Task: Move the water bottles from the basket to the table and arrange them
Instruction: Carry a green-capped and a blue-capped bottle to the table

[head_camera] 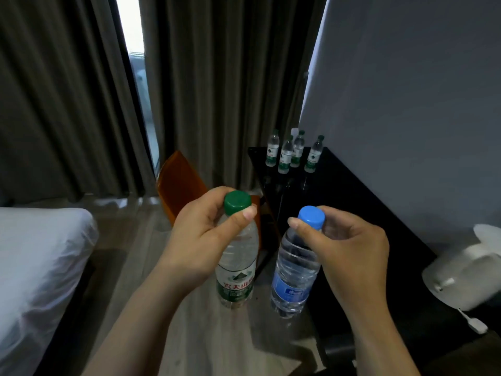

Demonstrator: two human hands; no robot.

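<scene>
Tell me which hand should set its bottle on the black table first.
Right, probably. The right hand grips the blue-capped bottle close to the black table, which lies on that side. The left hand holds the green-capped bottle over the floor, farther off.

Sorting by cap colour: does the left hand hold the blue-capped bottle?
No, the left hand grips the green-capped bottle, the right hand the blue-capped bottle.
</scene>
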